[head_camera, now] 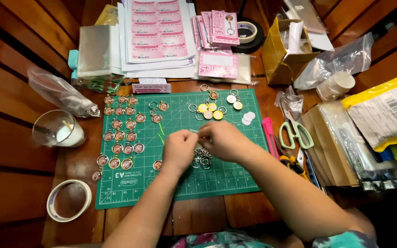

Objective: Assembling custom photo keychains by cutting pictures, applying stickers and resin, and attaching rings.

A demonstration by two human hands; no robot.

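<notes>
**Both hands meet over the key rings on the green mat**

A small pale piece (195,132), too small to identify, sits pinched between the fingertips of both hands, right where they meet above the middle of the green cutting mat (235,174). The left hand (178,150) has its fingers curled closed on the piece's near end; the right hand (224,140) closes on it from the other side, knuckles up. Directly beneath the hands, touching the mat, lies a heap of loose metal key rings (202,159).

To the left on the mat, round photo keychains (120,135) are spread in rough rows. Beyond the hands lie a few yellow and silver discs with rings (210,110). Off the mat's right edge rest a pink utility knife (269,131) and pale green scissors (296,133). On the left stand a clear cup (57,128) and a roll of tape (69,200).
</notes>
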